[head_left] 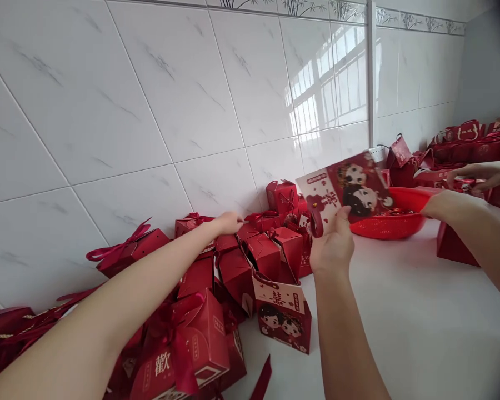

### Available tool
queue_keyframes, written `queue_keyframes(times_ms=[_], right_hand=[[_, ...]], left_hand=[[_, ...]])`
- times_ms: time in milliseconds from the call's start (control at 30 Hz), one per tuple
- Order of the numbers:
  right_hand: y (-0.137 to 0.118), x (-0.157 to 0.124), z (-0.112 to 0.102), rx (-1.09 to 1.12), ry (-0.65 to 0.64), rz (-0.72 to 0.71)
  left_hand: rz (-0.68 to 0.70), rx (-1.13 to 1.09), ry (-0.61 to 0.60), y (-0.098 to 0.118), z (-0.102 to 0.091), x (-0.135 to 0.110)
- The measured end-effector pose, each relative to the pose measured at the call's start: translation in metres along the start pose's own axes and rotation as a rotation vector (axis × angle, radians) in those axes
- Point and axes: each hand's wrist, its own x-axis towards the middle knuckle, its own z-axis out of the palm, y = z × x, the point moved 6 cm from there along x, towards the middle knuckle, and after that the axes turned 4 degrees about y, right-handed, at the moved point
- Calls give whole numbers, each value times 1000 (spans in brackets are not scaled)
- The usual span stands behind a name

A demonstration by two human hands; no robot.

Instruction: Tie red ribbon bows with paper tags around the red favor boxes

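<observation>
In the head view, near the middle: a right hand (pixel 333 247), grasping firmly a printed box (pixel 360 186), with thumb on the front face. Box held in the air, tilted, above the white table (pixel 395 311) and before the tiled wall (pixel 150 83); on it, cream and red colours, two cartoon figures and a dark red strap (pixel 316 223). Behind, partly covered by this box, a red basin (pixel 387 230) with small shiny pieces (pixel 402 211) inside.

More to the left, a left hand (pixel 231 222), stretched over a heap of red boxes (pixel 235 269), with fingers bent. Cannot tell whether grasping a ribbon there or only clenched.

Between heap and right forearm, upright on the table, a second box (pixel 283 322) with similar cartoon figures. In the foreground, a large box (pixel 210 333) with bow and white characters; to its right, a piece of ribbon (pixel 261 380). Near the wall at left, a tilted box (pixel 137 250) with ribbon on top.

At the right side, from other people: one hand (pixel 441 204) at the rim of the basin, another hand (pixel 489 173) just beyond. Cannot tell whether holding something. Beneath the nearer arm, a dark red box (pixel 454 247). In the far right corner, many red packages (pixel 458 151).
</observation>
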Motion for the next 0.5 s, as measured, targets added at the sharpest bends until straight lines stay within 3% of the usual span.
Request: queue_keyframes(times_ms=[100, 233, 400, 500], right_hand=[[-4, 1, -2, -18, 6, -100], [-2, -1, -3, -30, -2, -88], [1, -4, -2, -62, 10, -52], [1, -5, -2, -17, 35, -23]], left_hand=[[-54, 58, 84, -17, -37, -9], [-196, 141, 120, -53, -73, -28], [-237, 133, 15, -86, -73, -46], [-208, 102, 52, -90, -73, -48]])
